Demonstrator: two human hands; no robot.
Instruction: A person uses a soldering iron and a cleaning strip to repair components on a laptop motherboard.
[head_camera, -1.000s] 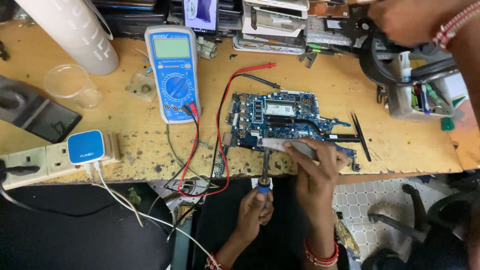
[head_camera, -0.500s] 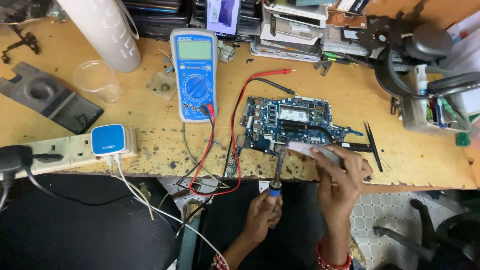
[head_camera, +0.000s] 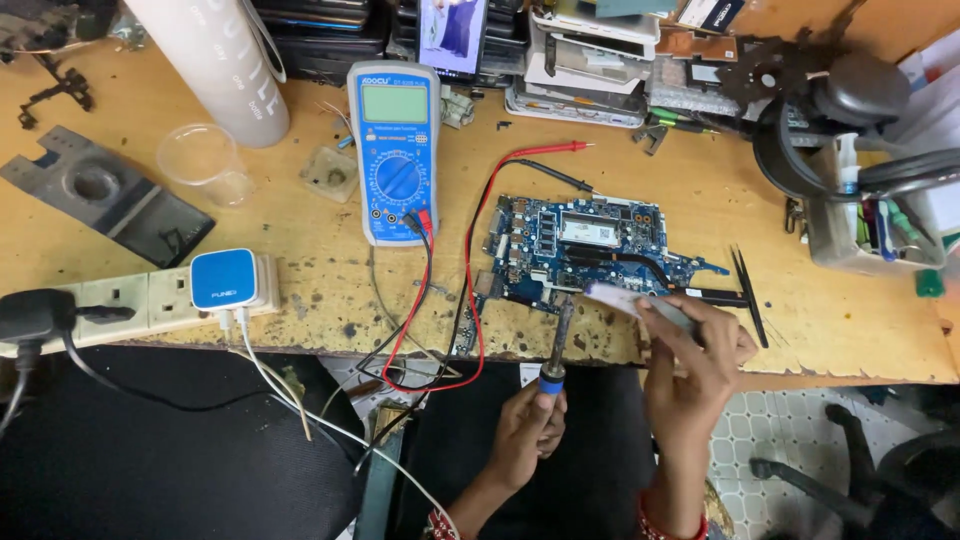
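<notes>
Two hands on this one, both busy at the front edge of the bench (head_camera: 250, 215). My left hand (head_camera: 530, 425) is closed around the blue grip of a soldering iron (head_camera: 556, 345), tip pointing up at the lower edge of the circuit board (head_camera: 590, 245). My right hand (head_camera: 695, 345) is pinching a small pale tube (head_camera: 625, 300), its end right beside the iron's tip, near the board's bottom edge.

What worries me: the red lead (head_camera: 470, 290) and black lead (head_camera: 425, 300) from the blue meter (head_camera: 393, 150) loop off the bench just left of the iron. If the shaft drifts that way, I reckon it could melt the insulation. The iron is also held low on the handle, so a wobble could drag the tip across parts next to the spot I'm after. And the board just lies loose on the bench, so a push might slide it.

The board itself is blue, flat, component side up, with a silver-labelled module in the middle, dark connectors along its left side and an irregular outline. Black tweezers (head_camera: 748, 295) lie just right of it. I can't make out any joints at this range.
</notes>
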